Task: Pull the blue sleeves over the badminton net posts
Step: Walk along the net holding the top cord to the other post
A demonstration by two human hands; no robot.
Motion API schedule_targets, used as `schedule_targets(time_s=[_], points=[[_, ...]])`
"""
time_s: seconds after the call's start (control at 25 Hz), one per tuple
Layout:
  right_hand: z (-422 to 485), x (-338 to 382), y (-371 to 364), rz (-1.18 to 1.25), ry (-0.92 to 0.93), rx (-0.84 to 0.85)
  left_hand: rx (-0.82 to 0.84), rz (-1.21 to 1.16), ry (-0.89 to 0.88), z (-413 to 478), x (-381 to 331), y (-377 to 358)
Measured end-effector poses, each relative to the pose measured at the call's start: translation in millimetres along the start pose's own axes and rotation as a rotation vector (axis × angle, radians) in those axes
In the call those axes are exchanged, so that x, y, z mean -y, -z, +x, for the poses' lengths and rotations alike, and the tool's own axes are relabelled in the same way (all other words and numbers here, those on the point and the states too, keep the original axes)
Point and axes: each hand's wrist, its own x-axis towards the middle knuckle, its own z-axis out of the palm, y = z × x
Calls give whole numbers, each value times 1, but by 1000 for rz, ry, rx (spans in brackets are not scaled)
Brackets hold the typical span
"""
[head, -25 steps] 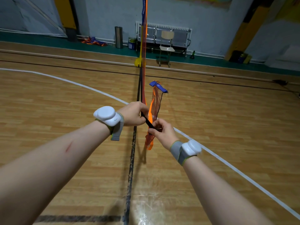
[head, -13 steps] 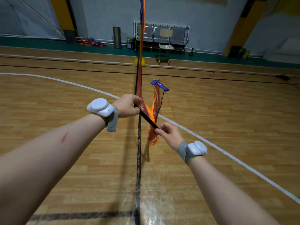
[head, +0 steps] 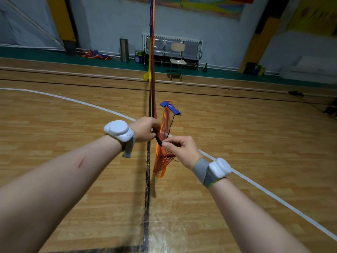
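One blue sleeve sits just beyond the right hand, topping a bunched orange net that hangs between the two hands. The left hand is curled round a thin black post, and the right hand pinches its near end. Open wooden floor lies on either side. Far beyond are one yellow base and one chair.

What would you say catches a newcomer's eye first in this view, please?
Most striking are the two hands at centre: the left hand grips and the right hand pinches a thin black strip, with a bunch of orange net hanging below them. A blue sleeve sticks up just above the bunch, and the stretched net runs away to a yellow base near the far wall.
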Motion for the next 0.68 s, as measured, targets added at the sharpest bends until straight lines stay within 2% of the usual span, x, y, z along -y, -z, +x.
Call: schedule_targets(time_s=[0.24, 0.44, 0.68], points=[[-10, -11, 17, -16, -61, -39, -4, -133, -74, -20, -38, -7], [-19, -33, 18, -68, -91, 5, 10, -83, 14, -33, -57, -5], [-34, -51, 15, -23, -104, 71, -74, -115, 65, -44, -70, 4]])
